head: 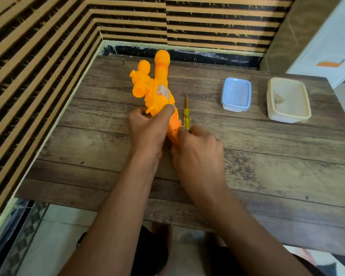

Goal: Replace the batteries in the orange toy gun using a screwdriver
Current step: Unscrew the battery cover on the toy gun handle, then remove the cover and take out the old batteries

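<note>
Orange toy gun [159,90] lies on the worktop [247,156], gripped by both hands: left hand [145,128] around its body, right hand [195,148] pinching its handle. Screwdriver [186,113] lies just right of the gun.

Both hands gripping orange toy gun [157,92], screwdriver [186,114] beside, wooden table [267,160]

One orange toy gun [157,90], one screwdriver [186,114] (yellow-handled), two lidded containers — blue [236,94], cream [288,99] — two hands [147,128] [197,150]

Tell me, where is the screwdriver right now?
The yellow screwdriver lies untouched on the wooden table, just right of the orange toy gun, its handle end by the right hand.
</note>
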`<act>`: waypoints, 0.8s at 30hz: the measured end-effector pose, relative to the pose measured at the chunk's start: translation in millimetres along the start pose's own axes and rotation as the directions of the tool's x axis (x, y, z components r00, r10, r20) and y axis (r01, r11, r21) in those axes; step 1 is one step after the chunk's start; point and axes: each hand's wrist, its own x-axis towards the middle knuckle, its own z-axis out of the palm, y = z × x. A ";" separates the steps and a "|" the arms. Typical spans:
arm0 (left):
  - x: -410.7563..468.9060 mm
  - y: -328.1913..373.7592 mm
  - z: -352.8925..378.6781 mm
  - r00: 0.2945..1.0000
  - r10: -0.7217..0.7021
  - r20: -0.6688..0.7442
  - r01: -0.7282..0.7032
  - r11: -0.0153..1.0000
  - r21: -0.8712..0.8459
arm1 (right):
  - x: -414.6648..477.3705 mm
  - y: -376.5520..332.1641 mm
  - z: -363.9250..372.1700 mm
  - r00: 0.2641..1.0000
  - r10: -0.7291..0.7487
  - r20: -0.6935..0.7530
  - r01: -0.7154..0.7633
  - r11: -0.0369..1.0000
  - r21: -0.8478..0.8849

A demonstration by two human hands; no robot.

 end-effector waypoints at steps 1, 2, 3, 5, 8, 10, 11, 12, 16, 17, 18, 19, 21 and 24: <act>0.4 0.2 0.0 1.000 -0.007 0.004 0.007 1.000 -0.015 | -1.2 -1.0 -1.1 1.000 0.001 -0.001 -0.001 1.000 0.007; 0.5 0.6 -0.1 1.000 -0.012 0.008 0.013 1.000 -0.027 | -2.6 -1.7 -2.1 1.000 -0.002 -0.010 0.002 1.000 0.010; 0.1 1.5 -0.4 1.000 -0.016 0.014 0.016 0.999 -0.038 | -3.7 -2.6 -3.6 1.000 -0.008 -0.019 0.008 1.000 0.010; -1.0 2.6 -0.9 1.000 -0.021 0.023 0.022 0.999 -0.029 | -6.3 -1.9 -5.7 0.999 -0.029 -0.043 0.030 0.999 0.015; -1.9 4.5 -1.8 1.000 -0.015 0.014 0.015 1.000 -0.004 | -10.3 0.5 -10.6 0.996 -0.054 -0.075 0.059 0.996 0.064; -3.4 6.4 -1.7 1.000 -0.019 0.007 0.019 1.000 0.003 | -15.0 1.0 -13.3 0.993 -0.076 -0.088 0.087 0.988 0.125; -4.8 7.5 -1.5 1.000 -0.024 0.005 0.024 1.000 -0.006 | -17.6 0.9 -14.0 0.993 -0.083 -0.090 0.096 0.982 0.161; -5.6 8.0 -1.3 0.999 -0.035 0.003 0.035 0.999 -0.020 | -19.1 1.6 -14.5 0.992 -0.086 -0.094 0.103 0.976 0.193; -6.4 8.5 -1.7 0.999 -0.045 0.012 0.045 0.999 -0.011 | -9.9 20.6 -17.8 0.991 -0.011 -0.132 0.051 0.953 0.299; -5.3 8.0 -2.4 0.999 -0.050 0.013 0.050 0.999 -0.009 | -5.7 29.9 -18.5 0.990 0.002 -0.139 0.038 0.956 0.290; -5.2 8.1 -2.9 0.998 -0.059 0.018 0.059 0.998 -0.018 | -1.8 39.7 -19.0 0.992 0.022 -0.125 0.014 0.961 0.276; -4.7 8.2 -3.1 0.997 -0.066 0.028 0.067 0.997 -0.030 | 2.5 50.4 -18.8 0.994 0.050 -0.098 -0.023 0.966 0.258; -5.0 8.9 -2.4 0.997 -0.068 0.039 0.069 0.997 -0.037 | 10.4 71.9 -16.3 0.994 0.089 -0.058 -0.074 0.971 0.229; -4.8 7.9 -1.1 0.997 -0.059 0.044 0.060 0.998 -0.032 | 22.2 99.0 -16.5 0.992 0.118 0.049 -0.127 0.954 0.273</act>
